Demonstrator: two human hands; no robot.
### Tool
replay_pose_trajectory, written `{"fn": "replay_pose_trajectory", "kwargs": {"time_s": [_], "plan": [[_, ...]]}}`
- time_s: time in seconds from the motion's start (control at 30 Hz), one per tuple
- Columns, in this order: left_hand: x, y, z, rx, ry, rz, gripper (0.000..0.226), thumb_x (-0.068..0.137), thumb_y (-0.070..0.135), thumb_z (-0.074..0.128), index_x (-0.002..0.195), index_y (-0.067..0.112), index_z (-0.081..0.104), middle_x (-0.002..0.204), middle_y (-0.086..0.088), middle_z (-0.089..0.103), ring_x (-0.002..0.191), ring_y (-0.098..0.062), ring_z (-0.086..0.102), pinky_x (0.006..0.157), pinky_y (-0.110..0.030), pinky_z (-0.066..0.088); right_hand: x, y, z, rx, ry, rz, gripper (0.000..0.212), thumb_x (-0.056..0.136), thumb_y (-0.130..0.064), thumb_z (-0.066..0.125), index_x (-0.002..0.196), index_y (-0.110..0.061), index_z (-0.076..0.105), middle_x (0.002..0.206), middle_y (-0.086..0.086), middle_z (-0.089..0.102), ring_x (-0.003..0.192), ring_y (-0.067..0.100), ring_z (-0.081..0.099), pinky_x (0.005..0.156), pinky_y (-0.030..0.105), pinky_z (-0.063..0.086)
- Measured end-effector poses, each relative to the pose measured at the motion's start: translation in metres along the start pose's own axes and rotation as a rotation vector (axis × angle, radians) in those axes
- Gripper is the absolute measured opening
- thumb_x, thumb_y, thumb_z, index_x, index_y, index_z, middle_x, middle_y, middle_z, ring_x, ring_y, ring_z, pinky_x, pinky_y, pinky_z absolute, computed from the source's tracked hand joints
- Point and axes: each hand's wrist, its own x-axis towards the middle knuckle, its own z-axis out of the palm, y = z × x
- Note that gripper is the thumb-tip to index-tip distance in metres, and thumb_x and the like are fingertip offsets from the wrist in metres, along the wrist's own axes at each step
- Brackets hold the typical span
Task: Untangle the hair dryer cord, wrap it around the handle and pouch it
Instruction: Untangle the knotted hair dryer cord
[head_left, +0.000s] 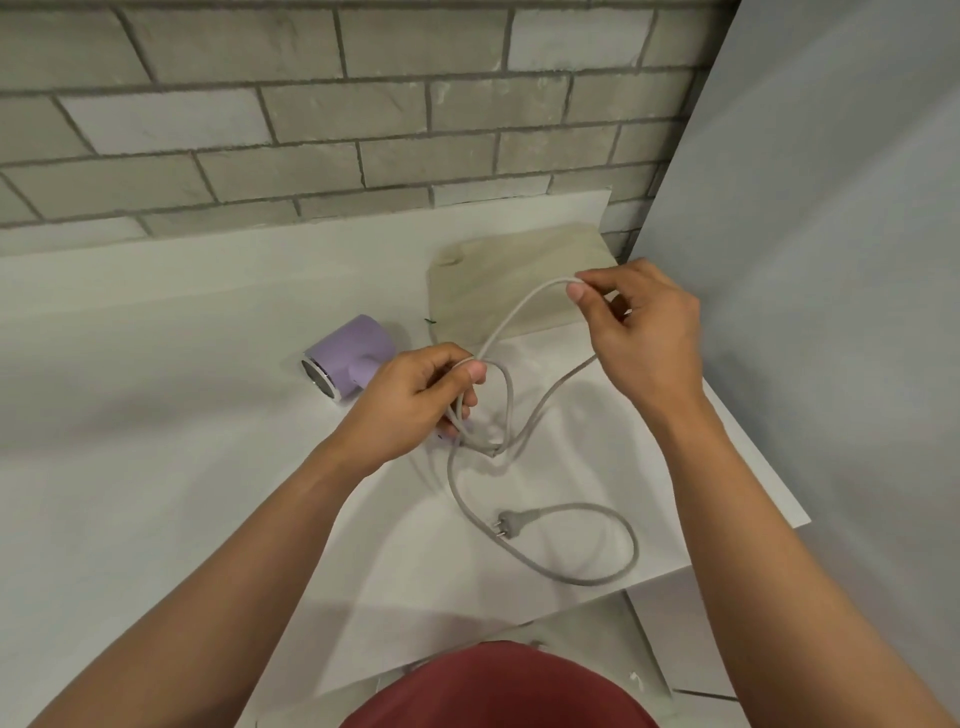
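A lilac hair dryer (349, 361) lies on its side on the white counter, its chrome end facing left. My left hand (415, 402) covers most of the handle and grips it together with strands of the grey cord (524, 312). My right hand (644, 327) pinches a raised loop of that cord above the counter. Below the hands the cord crosses itself in a tangle and runs on in a wide loop on the counter. Its grey plug (506, 522) rests inside that loop. A beige cloth pouch (498, 275) lies flat behind the hands.
The white counter (182, 415) meets a grey brick wall (311, 119) at the back. A plain grey wall (831, 260) closes the right side. The counter's right edge falls away just past my right forearm.
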Motion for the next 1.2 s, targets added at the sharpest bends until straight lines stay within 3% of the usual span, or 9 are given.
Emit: {"fn": "replay_pose_trajectory", "kwargs": {"time_s": [0.17,0.27,0.37,0.63,0.73,0.83,1.03,1.13,1.2], "plan": [[0.007,0.000,0.001,0.105,0.046,0.041,0.025,0.103,0.033,0.061,0.092,0.014,0.072,0.078,-0.003,0.070,0.063,-0.018,0.072,0.058,-0.029,0.060,-0.011,-0.012,-0.002,-0.187,-0.317,-0.312,0.054,0.093,-0.005,0.067,0.145,-0.021,0.062,0.144,0.004,0.056,0.100,0.019,0.063,0.082,0.041,0.058],[0.010,0.001,0.000,0.146,0.031,0.094,0.023,0.103,0.036,0.061,0.089,0.024,0.073,0.077,0.001,0.071,0.055,-0.023,0.070,0.056,-0.029,0.058,-0.021,-0.025,0.009,-0.270,-0.479,-0.523,0.041,0.100,-0.023,0.069,0.140,-0.027,0.065,0.131,0.000,0.065,0.108,0.026,0.061,0.070,0.040,0.058],[0.011,0.002,0.001,0.110,0.015,0.117,0.020,0.102,0.039,0.060,0.094,0.028,0.076,0.081,0.004,0.073,0.066,-0.026,0.073,0.057,-0.031,0.061,-0.018,-0.028,0.014,-0.277,-0.422,-0.529,0.021,0.102,-0.030,0.069,0.119,-0.023,0.079,0.100,0.001,0.070,0.091,0.025,0.062,0.059,0.037,0.053],[0.010,-0.013,0.005,0.186,-0.086,0.148,0.027,0.094,0.053,0.064,0.097,0.028,0.070,0.089,0.006,0.071,0.078,-0.022,0.073,0.068,-0.047,0.061,0.000,-0.026,0.008,-0.023,-0.075,-0.319,0.017,0.099,-0.023,0.074,0.109,-0.013,0.082,0.093,0.002,0.075,0.070,0.014,0.064,0.069,0.037,0.057],[0.008,-0.020,0.007,0.167,-0.119,0.152,0.013,0.098,0.046,0.065,0.097,0.033,0.068,0.095,0.009,0.073,0.084,-0.018,0.072,0.069,-0.038,0.062,0.013,-0.023,-0.002,0.009,0.123,-0.236,0.016,0.099,-0.024,0.074,0.107,-0.012,0.082,0.094,-0.003,0.075,0.070,0.000,0.057,0.073,0.019,0.053],[0.010,-0.015,0.007,0.108,-0.077,0.133,0.029,0.096,0.055,0.057,0.090,0.029,0.070,0.089,0.006,0.075,0.083,-0.010,0.072,0.070,-0.026,0.059,0.018,-0.016,-0.012,0.021,0.160,-0.151,0.018,0.100,-0.026,0.072,0.110,-0.015,0.081,0.097,-0.010,0.072,0.071,-0.002,0.060,0.075,0.013,0.049],[0.018,-0.001,0.005,0.210,0.063,0.119,0.043,0.103,0.053,0.051,0.080,0.018,0.056,0.055,0.012,0.041,0.058,-0.030,0.058,0.057,-0.045,0.055,0.015,-0.003,-0.022,-0.203,-0.091,0.044,0.029,0.102,-0.026,0.065,0.129,-0.019,0.074,0.125,-0.007,0.070,0.090,0.018,0.068,0.089,0.032,0.053],[0.019,0.001,0.003,0.282,0.071,0.116,0.042,0.106,0.050,0.048,0.083,0.016,0.055,0.058,0.018,0.044,0.065,-0.030,0.069,0.049,-0.020,0.046,0.007,-0.011,-0.022,-0.296,-0.304,-0.136,0.062,0.093,-0.006,0.064,0.152,-0.020,0.054,0.154,0.002,0.049,0.116,0.031,0.064,0.096,0.044,0.056],[0.020,0.002,0.004,0.311,0.055,0.126,0.040,0.107,0.047,0.047,0.085,0.015,0.057,0.071,0.023,0.052,0.072,-0.026,0.072,0.054,-0.023,0.047,-0.001,-0.021,-0.016,-0.284,-0.455,-0.341,0.066,0.091,-0.005,0.065,0.153,-0.021,0.052,0.152,0.003,0.051,0.125,0.031,0.058,0.094,0.048,0.056]]}}
